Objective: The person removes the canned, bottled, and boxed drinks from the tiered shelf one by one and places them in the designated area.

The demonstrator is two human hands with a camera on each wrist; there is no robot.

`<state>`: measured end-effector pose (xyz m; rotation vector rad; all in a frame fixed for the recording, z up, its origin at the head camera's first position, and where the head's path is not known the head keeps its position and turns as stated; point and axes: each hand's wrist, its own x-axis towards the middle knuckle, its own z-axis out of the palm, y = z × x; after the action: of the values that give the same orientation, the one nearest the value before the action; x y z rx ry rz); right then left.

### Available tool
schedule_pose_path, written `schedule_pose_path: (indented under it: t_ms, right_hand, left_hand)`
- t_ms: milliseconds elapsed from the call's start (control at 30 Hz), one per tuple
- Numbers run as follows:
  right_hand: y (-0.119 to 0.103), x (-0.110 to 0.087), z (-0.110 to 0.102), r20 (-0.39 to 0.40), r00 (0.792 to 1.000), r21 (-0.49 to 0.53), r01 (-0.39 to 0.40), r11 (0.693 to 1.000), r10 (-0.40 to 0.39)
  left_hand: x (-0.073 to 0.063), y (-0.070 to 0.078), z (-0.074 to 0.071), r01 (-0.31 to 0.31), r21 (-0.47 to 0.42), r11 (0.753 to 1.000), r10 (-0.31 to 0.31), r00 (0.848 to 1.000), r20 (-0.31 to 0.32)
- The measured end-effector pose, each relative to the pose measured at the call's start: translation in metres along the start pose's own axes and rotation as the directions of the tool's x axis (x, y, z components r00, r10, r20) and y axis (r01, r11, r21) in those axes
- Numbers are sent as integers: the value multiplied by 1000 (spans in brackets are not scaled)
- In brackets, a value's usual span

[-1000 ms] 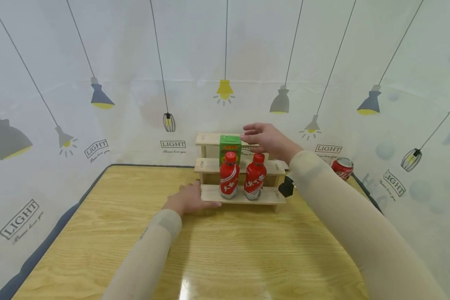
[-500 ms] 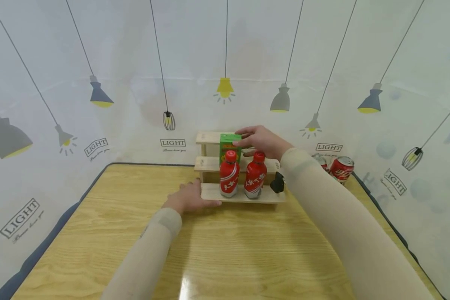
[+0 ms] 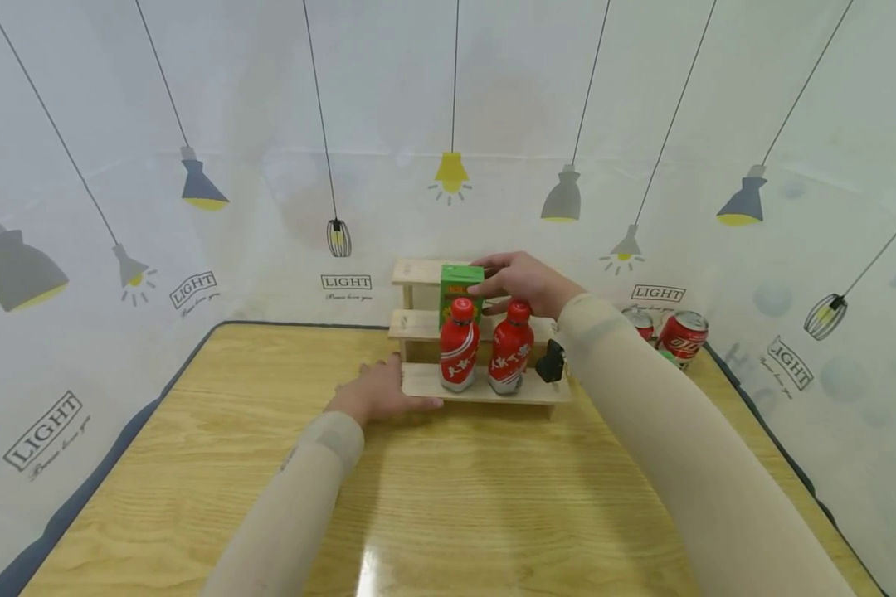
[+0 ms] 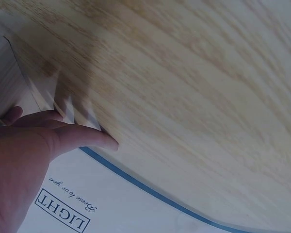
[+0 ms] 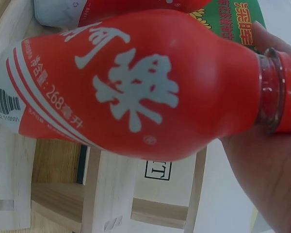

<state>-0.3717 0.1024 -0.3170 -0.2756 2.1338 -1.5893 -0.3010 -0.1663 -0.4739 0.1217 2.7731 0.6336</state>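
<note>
A three-tier wooden display shelf (image 3: 411, 381) stands at the back of the table. My left hand (image 3: 373, 394) rests at its left end, thumb along the bottom tier's front edge and fingers spread over the tabletop beside it. A green drink carton (image 3: 459, 280) stands upright on the shelf behind two red bottles. My right hand (image 3: 526, 282) pinches its right side, thumb at the front edge and fingers behind. Both bottles stand on the bottom tier: a left bottle (image 3: 459, 348) and a right bottle (image 3: 511, 348). In the right wrist view, the nearer bottle (image 5: 136, 82) hides most of the carton.
Two red cans, a front can (image 3: 683, 336) and a can partly behind my right sleeve (image 3: 640, 322), stand at the table's back right. Something green shows beside the front can. A wall sheet (image 3: 269, 191) printed with lamps rises right behind the table.
My right hand has moved left and slightly down from beside the carton onto its right side, uncovering more of the cans. My left hand, the carton and the bottles have stayed put.
</note>
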Motion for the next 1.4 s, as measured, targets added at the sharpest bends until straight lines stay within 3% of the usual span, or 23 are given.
schedule_pose_path:
  t_ms: [467, 1400]
  right_hand:
    - [-1, -4, -2, -12, 1000, -23, 9, 1000, -10]
    - [14, -26, -35, -50, 999, -35, -3, 999, 2]
  left_hand:
    - [-1, 0, 0, 0, 15, 1000, 0, 1000, -8]
    - [-2, 2, 0, -6, 24, 1000, 6, 1000, -13]
